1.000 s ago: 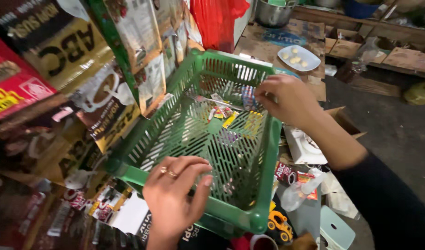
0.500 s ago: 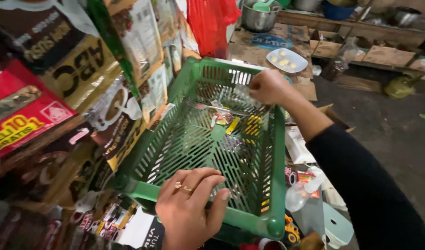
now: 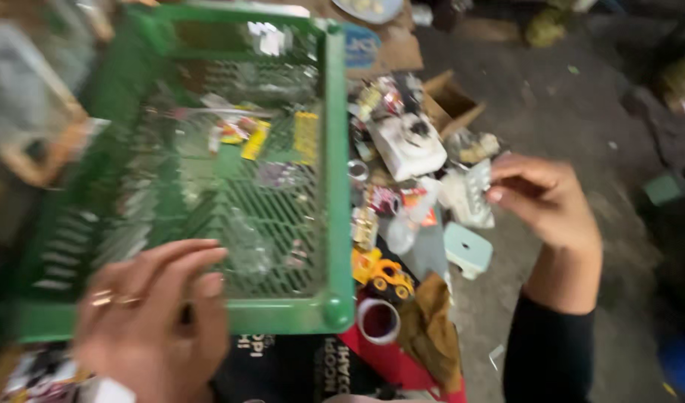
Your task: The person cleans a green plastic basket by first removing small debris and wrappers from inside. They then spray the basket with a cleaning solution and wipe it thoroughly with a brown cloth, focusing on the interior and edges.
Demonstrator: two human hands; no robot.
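Note:
A green plastic mesh basket (image 3: 333, 186) fills the left half of the view, with a few loose wrappers (image 3: 254, 138) lying on its bottom. My left hand (image 3: 152, 317), wearing rings, grips the basket's near rim at the lower left. My right hand (image 3: 548, 201) is outside the basket to the right, above a pile of clutter on the floor. Its fingers are bent together at a white packet (image 3: 471, 195). Blur hides whether they hold it.
Beside the basket lies a heap of small items: a white box (image 3: 408, 145), a yellow toy vehicle (image 3: 383, 275), a red cup (image 3: 378, 321), a brown cloth (image 3: 436, 321), a pale stool (image 3: 468, 250) and an open cardboard box (image 3: 451, 101). Dark bare floor (image 3: 581, 97) lies to the right.
My right hand has come out of the basket and swung right over the floor clutter. The view has tilted downward. My left hand stays on the near rim.

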